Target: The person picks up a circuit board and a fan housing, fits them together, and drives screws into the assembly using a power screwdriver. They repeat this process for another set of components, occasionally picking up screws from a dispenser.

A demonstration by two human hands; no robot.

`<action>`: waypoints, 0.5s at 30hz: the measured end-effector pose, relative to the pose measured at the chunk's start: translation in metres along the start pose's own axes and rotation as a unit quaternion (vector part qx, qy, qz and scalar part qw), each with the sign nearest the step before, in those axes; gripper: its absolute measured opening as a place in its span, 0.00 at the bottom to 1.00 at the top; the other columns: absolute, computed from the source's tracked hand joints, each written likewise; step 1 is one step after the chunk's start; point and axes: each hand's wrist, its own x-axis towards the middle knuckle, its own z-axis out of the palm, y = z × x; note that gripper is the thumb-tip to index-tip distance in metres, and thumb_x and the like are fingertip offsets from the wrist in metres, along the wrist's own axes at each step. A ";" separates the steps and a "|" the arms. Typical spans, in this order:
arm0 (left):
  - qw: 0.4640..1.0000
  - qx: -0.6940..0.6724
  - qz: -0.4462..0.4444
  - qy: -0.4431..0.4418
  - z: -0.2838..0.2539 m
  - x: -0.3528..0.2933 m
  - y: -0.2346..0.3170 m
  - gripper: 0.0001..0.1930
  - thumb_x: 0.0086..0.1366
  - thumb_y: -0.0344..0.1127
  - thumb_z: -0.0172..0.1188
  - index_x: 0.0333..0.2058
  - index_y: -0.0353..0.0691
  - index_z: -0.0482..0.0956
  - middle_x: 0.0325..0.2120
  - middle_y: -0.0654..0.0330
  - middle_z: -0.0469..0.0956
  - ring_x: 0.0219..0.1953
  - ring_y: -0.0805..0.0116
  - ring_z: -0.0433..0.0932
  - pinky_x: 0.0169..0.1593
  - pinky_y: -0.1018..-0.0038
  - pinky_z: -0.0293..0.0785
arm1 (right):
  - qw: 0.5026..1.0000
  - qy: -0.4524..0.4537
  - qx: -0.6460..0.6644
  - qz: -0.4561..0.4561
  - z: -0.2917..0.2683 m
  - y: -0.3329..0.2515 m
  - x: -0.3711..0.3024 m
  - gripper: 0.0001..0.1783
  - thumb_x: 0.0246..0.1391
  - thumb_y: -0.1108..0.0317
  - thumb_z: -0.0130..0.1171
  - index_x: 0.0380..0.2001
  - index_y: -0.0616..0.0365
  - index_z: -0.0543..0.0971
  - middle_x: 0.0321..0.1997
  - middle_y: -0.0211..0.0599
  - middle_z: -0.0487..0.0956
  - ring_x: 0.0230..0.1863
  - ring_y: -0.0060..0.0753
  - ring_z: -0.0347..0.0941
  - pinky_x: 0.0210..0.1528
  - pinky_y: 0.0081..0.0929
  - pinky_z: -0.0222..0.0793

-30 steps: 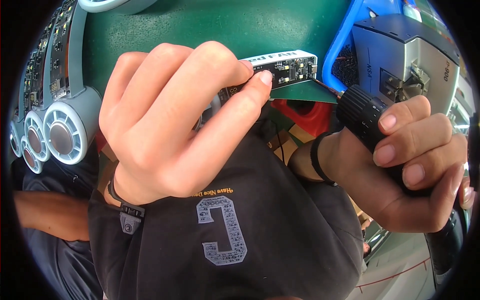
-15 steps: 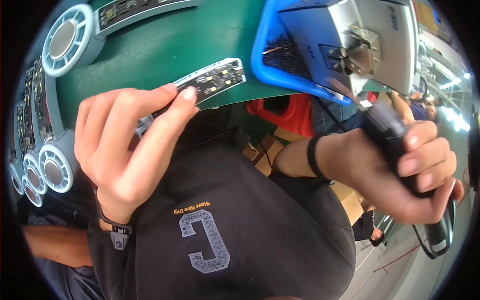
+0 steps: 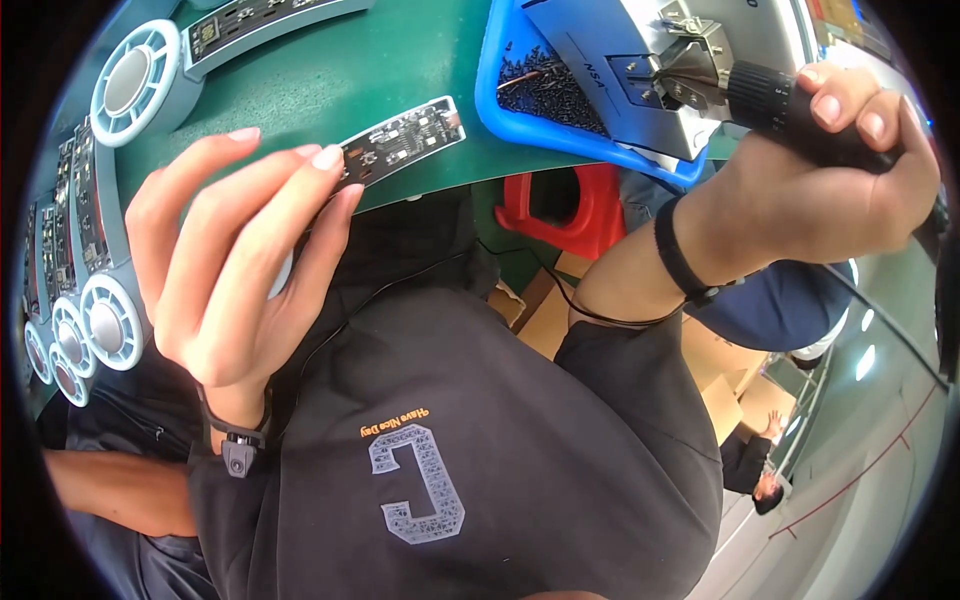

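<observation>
My left hand (image 3: 235,250) pinches a narrow strip with a black circuit board (image 3: 405,140) between thumb and fingers, over the green table's near edge. A pale blue part shows behind the fingers; the rest of the piece is hidden by the hand. My right hand (image 3: 835,190) is wrapped round a black electric screwdriver (image 3: 765,100), held sideways. Its nose reaches the metal pick-up point of a grey screw feeder (image 3: 590,50), though whether a screw is on the bit I cannot tell. Small dark screws (image 3: 555,100) lie in the blue tray (image 3: 545,133) under the feeder.
Pale blue housings with round slotted ends (image 3: 130,82) and circuit boards lie at the left and far left of the green table (image 3: 270,115). A red stool (image 3: 600,225) and cardboard boxes (image 3: 545,315) stand below the edge. Another person's forearm (image 3: 120,490) shows at lower left.
My right hand has raised the screwdriver and brought its nose to the feeder. My left hand has shifted slightly left with the strip, its fingers more spread.
</observation>
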 end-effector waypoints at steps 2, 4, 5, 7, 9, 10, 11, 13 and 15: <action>0.999 -0.015 -0.026 0.013 0.000 -0.003 0.000 0.22 0.47 0.18 0.80 0.44 0.34 0.88 0.40 0.54 0.86 0.43 0.56 0.84 0.48 0.64 0.80 | 0.998 -0.047 -0.039 0.009 0.003 -0.004 -0.001 0.14 0.61 0.66 0.49 0.21 0.54 0.66 0.20 0.31 0.64 0.19 0.30 0.63 0.28 0.32 0.68; 0.995 -0.041 -0.077 0.043 0.003 -0.010 0.003 0.28 0.47 0.19 0.82 0.49 0.34 0.85 0.44 0.52 0.84 0.45 0.55 0.84 0.51 0.64 0.81 | 0.993 -0.096 -0.068 0.021 0.007 -0.006 -0.003 0.14 0.63 0.65 0.47 0.22 0.55 0.67 0.20 0.30 0.65 0.18 0.28 0.63 0.27 0.32 0.67; 0.995 -0.029 -0.084 0.039 0.004 -0.014 0.003 0.28 0.47 0.19 0.82 0.49 0.34 0.85 0.44 0.52 0.84 0.45 0.55 0.84 0.51 0.64 0.81 | 0.989 -0.121 -0.077 0.030 0.010 -0.008 -0.006 0.15 0.65 0.65 0.46 0.23 0.56 0.67 0.20 0.30 0.65 0.18 0.27 0.64 0.26 0.32 0.67; 0.983 -0.085 -0.129 0.100 0.013 -0.020 0.007 0.33 0.46 0.20 0.84 0.53 0.34 0.81 0.47 0.50 0.81 0.45 0.56 0.83 0.51 0.65 0.82 | 0.980 -0.171 -0.091 0.049 0.015 -0.017 -0.008 0.15 0.67 0.65 0.44 0.24 0.57 0.68 0.20 0.29 0.65 0.18 0.26 0.64 0.25 0.31 0.66; 0.975 -0.103 -0.155 0.123 0.018 -0.024 0.003 0.36 0.46 0.21 0.85 0.56 0.34 0.79 0.49 0.49 0.80 0.46 0.57 0.83 0.52 0.66 0.82 | 0.977 -0.159 0.089 0.110 0.017 -0.043 -0.027 0.14 0.65 0.62 0.49 0.24 0.54 0.67 0.21 0.27 0.65 0.17 0.25 0.63 0.25 0.32 0.65; 0.973 -0.125 -0.149 0.126 0.023 -0.026 0.000 0.37 0.46 0.21 0.85 0.57 0.34 0.78 0.49 0.50 0.79 0.46 0.58 0.83 0.52 0.67 0.82 | 0.976 -0.156 0.099 0.116 0.020 -0.039 -0.033 0.14 0.65 0.62 0.49 0.24 0.54 0.67 0.21 0.27 0.65 0.17 0.25 0.63 0.25 0.32 0.65; 0.969 -0.145 -0.148 0.132 0.026 -0.030 -0.002 0.39 0.46 0.22 0.85 0.58 0.34 0.77 0.49 0.50 0.79 0.47 0.59 0.83 0.52 0.68 0.82 | 0.972 -0.162 0.114 0.126 0.026 -0.039 -0.026 0.14 0.65 0.62 0.48 0.24 0.54 0.67 0.21 0.27 0.65 0.17 0.25 0.63 0.25 0.33 0.65; 0.966 -0.160 -0.150 0.138 0.025 -0.034 -0.004 0.40 0.46 0.22 0.85 0.59 0.34 0.76 0.49 0.50 0.78 0.48 0.60 0.82 0.52 0.69 0.82 | 0.965 -0.174 0.137 0.139 0.040 -0.045 -0.054 0.15 0.65 0.62 0.48 0.24 0.54 0.67 0.21 0.27 0.65 0.17 0.25 0.63 0.25 0.33 0.65; 0.960 -0.188 -0.156 0.134 0.024 -0.036 -0.005 0.38 0.46 0.22 0.85 0.57 0.34 0.78 0.49 0.51 0.79 0.47 0.61 0.82 0.50 0.70 0.82 | 0.960 -0.184 0.153 0.147 0.050 -0.042 -0.064 0.15 0.65 0.62 0.48 0.24 0.53 0.66 0.21 0.27 0.65 0.17 0.25 0.63 0.25 0.33 0.65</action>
